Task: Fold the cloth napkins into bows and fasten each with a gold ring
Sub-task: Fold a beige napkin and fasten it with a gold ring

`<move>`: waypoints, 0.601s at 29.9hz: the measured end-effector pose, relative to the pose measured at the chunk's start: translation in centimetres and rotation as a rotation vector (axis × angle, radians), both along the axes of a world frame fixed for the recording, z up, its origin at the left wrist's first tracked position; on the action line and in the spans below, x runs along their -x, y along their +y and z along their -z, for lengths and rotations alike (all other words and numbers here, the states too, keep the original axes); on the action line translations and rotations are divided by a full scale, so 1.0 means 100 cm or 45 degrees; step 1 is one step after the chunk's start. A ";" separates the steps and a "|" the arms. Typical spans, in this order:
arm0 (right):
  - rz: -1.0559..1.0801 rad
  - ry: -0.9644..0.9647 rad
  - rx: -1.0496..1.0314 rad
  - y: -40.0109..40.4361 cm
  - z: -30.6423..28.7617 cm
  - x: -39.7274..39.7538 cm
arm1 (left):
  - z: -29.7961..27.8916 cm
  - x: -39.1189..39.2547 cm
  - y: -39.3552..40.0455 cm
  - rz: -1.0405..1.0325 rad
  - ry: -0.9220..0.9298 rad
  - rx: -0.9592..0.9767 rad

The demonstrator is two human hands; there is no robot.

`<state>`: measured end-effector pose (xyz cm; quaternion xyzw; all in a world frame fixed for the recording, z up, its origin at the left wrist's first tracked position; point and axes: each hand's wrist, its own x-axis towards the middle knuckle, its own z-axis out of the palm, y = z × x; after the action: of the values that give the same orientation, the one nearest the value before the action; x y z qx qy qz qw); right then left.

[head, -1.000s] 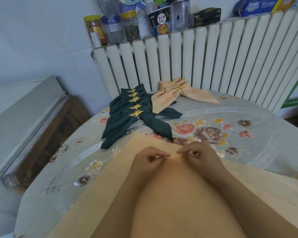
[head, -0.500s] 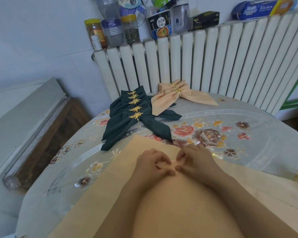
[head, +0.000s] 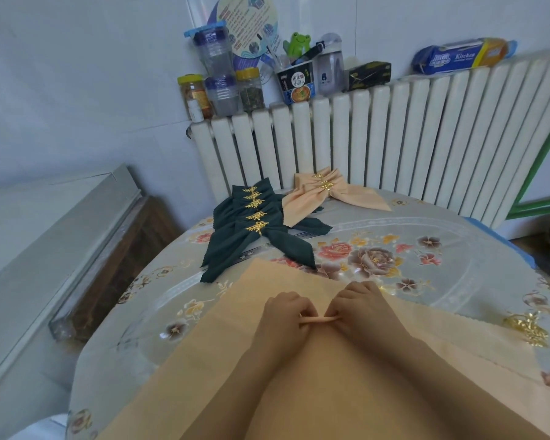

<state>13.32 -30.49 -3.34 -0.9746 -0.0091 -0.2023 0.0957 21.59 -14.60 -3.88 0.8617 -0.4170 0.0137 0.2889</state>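
Peach cloth napkin lies spread flat on the near side of the table, and the left hand and right hand each pinch one small raised pleat at its middle, which looks like the gathering step. Next comes bunching further pleats, then reaching the gold ring near the table's right edge; finished bows lie well beyond, leaving room.
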 end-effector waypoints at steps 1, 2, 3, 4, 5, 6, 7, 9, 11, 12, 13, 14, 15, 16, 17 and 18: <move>-0.008 0.006 -0.025 -0.001 -0.001 0.004 | -0.001 0.002 0.002 0.018 0.018 -0.007; -0.016 0.007 -0.062 -0.002 -0.001 0.009 | -0.002 0.005 0.005 0.031 0.041 -0.023; -0.027 0.008 -0.099 -0.002 0.000 0.013 | -0.003 0.008 0.009 0.055 0.055 -0.042; -0.035 0.038 -0.126 -0.003 0.000 0.015 | -0.002 0.008 0.012 0.080 0.065 -0.053; -0.046 0.110 -0.153 -0.001 -0.004 0.020 | -0.002 0.011 0.017 0.100 0.062 -0.054; -0.049 0.159 -0.177 0.001 -0.006 0.023 | -0.002 0.013 0.022 0.115 0.067 -0.048; -0.030 0.222 -0.220 0.001 -0.004 0.027 | 0.000 0.016 0.027 0.125 0.084 -0.042; 0.010 0.260 -0.332 0.001 0.002 0.034 | 0.002 0.022 0.032 0.116 0.141 0.004; 0.060 0.236 -0.441 0.001 0.002 0.035 | 0.000 0.027 0.032 0.056 0.209 0.060; 0.083 0.234 -0.459 0.002 0.001 0.034 | -0.001 0.027 0.029 0.014 0.243 0.068; 0.104 0.242 -0.438 0.004 0.000 0.032 | -0.002 0.027 0.028 -0.029 0.276 0.065; 0.134 0.258 -0.379 0.005 -0.001 0.028 | -0.004 0.026 0.024 -0.067 0.305 0.054; 0.173 0.295 -0.310 0.007 -0.003 0.025 | -0.006 0.026 0.021 -0.098 0.329 0.026; 0.211 0.339 -0.267 0.009 -0.005 0.024 | -0.008 0.026 0.019 -0.120 0.339 -0.008; 0.236 0.371 -0.249 0.009 -0.007 0.021 | -0.011 0.024 0.015 -0.142 0.341 -0.057; 0.258 0.409 -0.243 0.009 -0.008 0.019 | -0.015 0.023 0.010 -0.168 0.339 -0.137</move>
<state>11.43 -29.55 -2.59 -0.9768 0.1235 -0.0529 0.1668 19.31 -13.56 -2.38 0.8956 -0.3176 -0.1041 0.2936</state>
